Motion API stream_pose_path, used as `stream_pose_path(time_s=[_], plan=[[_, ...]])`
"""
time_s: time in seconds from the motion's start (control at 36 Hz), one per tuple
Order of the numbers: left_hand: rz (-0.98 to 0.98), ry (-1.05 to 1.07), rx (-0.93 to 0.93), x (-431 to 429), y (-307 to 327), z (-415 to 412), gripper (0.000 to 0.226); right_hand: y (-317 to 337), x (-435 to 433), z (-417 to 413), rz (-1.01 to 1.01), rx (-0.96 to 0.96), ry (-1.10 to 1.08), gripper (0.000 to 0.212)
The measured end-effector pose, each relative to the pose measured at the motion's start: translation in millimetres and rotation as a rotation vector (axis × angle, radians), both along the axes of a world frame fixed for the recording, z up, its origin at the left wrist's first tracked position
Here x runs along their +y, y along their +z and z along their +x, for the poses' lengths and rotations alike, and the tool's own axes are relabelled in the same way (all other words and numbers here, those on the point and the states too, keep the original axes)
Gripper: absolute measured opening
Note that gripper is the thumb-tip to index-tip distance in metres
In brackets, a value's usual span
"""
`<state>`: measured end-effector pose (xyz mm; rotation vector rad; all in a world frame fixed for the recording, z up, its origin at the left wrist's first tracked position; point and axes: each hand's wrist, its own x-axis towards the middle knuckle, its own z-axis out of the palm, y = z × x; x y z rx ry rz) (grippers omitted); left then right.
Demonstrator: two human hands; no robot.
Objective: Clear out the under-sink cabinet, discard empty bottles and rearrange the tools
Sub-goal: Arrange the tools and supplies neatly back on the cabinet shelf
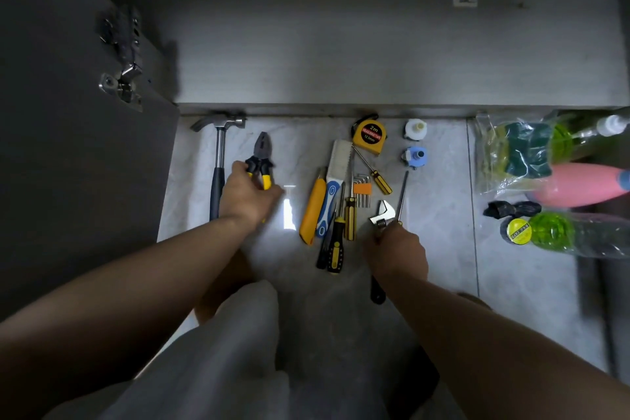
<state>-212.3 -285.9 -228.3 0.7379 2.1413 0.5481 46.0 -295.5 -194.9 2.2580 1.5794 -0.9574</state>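
Observation:
Tools lie on the grey floor tiles in front of the empty cabinet (341, 44). My left hand (249, 194) grips the yellow-and-black handles of the pliers (260, 155), jaws pointing at the cabinet. A hammer (220, 147) lies just left of them. My right hand (397, 249) holds the adjustable wrench (383, 213) by its handle, its jaw up; a long thin screwdriver (404, 191) lies against the same hand. Between my hands lie a yellow utility knife (313, 211), a small saw (335, 181), several screwdrivers (335, 242), hex keys (362, 189) and a tape measure (370, 135).
The open cabinet door (68, 147) with its hinge stands at left. Two small caps, white (415, 129) and blue (414, 157), lie near the cabinet edge. At right are bagged sponges (525, 150), a pink bottle (579, 184), green-tinted clear bottles (559, 232) and a black bag (511, 209).

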Motion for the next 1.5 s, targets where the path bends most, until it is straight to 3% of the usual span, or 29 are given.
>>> stream_pose_path(time_s=[0.11, 0.28, 0.36, 0.58, 0.78, 0.89, 1.11, 1.25, 1.5], plan=[[-0.035, 0.019, 0.039, -1, -3, -8, 0.045, -4, -2, 2, -0.074, -0.151, 0.124, 0.023], [-0.041, -0.007, 0.102, 3, 1, -14, 0.053, -6, -1, 6, -0.084, -0.2, 0.188, 0.021], [-0.057, -0.043, 0.15, 4, 3, -13, 0.052, -3, 3, 4, -0.11, -0.177, 0.179, 0.025], [0.034, -0.114, 0.486, -6, 9, -25, 0.026, 5, 12, 0, -0.159, -0.025, -0.006, 0.026], [-0.083, 0.036, 0.407, -15, 1, -39, 0.021, 16, 7, -4, -0.056, 0.086, -0.068, 0.04], [-0.059, -0.002, 0.395, -22, -6, -50, 0.019, 22, 12, -19, -0.004, 0.155, 0.003, 0.02], [-0.079, -0.002, 0.479, -24, -6, -55, 0.008, 30, 28, -71, 0.04, 0.289, 0.112, 0.019], [-0.079, 0.002, 0.465, -25, -3, -62, 0.016, 30, 30, -93, 0.019, 0.389, 0.133, 0.015], [-0.024, 0.002, 0.427, -25, 0, -63, 0.019, 25, 49, -119, -0.038, 0.354, 0.272, 0.02]])
